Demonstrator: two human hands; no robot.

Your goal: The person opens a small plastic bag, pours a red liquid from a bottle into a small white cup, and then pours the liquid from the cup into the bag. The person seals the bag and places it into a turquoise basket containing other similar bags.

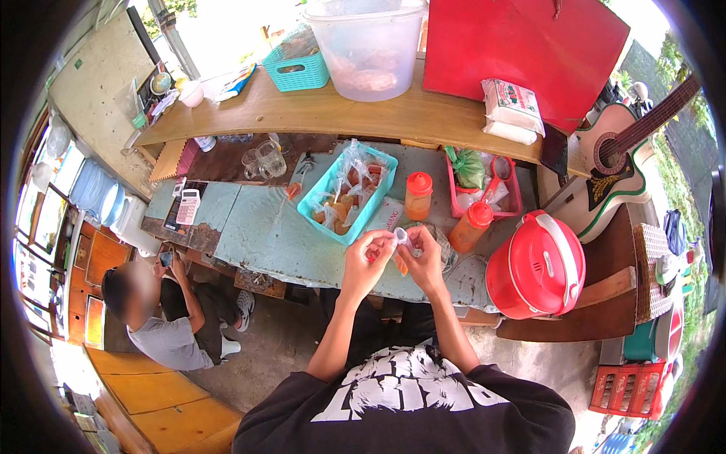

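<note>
My left hand (pixel 368 258) and my right hand (pixel 422 255) meet above the front of the blue-grey table. Between their fingertips they hold the gathered neck of a small clear plastic bag (pixel 401 237). Something orange shows low in the bag, partly hidden by my fingers. To the left of my hands stands a turquoise plastic basket (pixel 347 234) with several tied bags of orange and yellowish sauce (pixel 340 211). Beyond my right hand are two squeeze bottles with red caps, one upright (pixel 418 198) and one nearer (pixel 469 228).
A red rice cooker (pixel 530 272) stands at the table's right edge, near a pink basket (pixel 488 214) with a green bag. Glass mugs (pixel 269 160) and a calculator (pixel 188 207) lie to the left. A raised wooden shelf (pixel 363 116) spans the back. A seated person (pixel 170 340) holds a phone.
</note>
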